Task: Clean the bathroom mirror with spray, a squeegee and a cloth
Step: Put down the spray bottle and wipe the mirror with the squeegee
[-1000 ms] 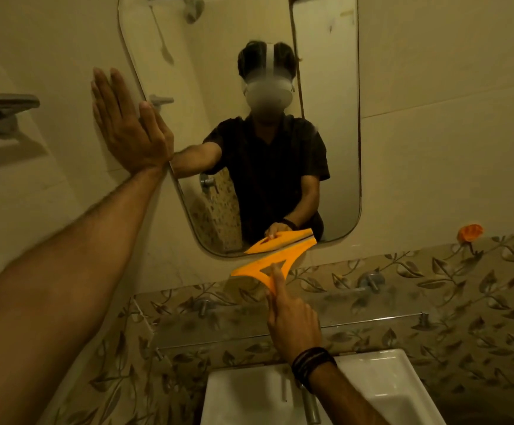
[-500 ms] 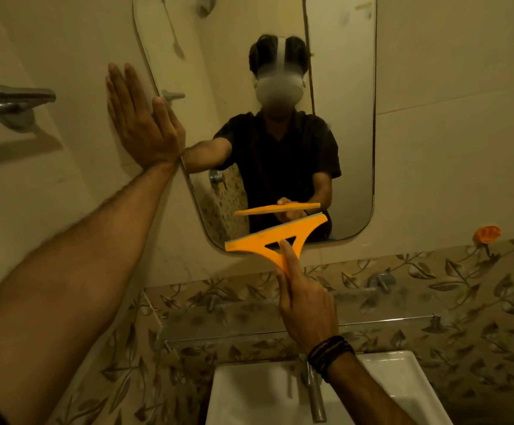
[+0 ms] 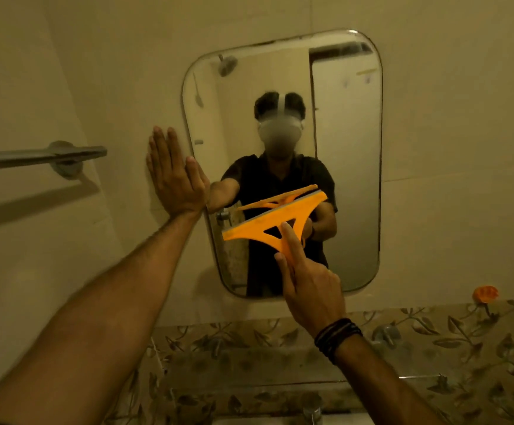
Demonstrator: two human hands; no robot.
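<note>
A rounded rectangular mirror (image 3: 347,167) hangs on the cream tiled wall ahead. My right hand (image 3: 307,286) grips the handle of an orange squeegee (image 3: 268,223), forefinger stretched along it. The squeegee's blade edge meets the glass around mid-height, tilted up to the right, and its reflection shows just above. My left hand (image 3: 172,176) lies flat and open against the wall at the mirror's left edge. No spray bottle or cloth is in view.
A metal towel bar (image 3: 34,156) juts from the wall at left. Below the mirror run leaf-patterned tiles (image 3: 464,338), a glass shelf (image 3: 249,372) and a tap (image 3: 310,409) over the basin. An orange hook (image 3: 485,293) sticks to the wall at right.
My right hand has raised the squeegee from the mirror's bottom edge up to mid-glass. The view has tilted upward, showing the whole mirror. My left hand stays pressed on the wall.
</note>
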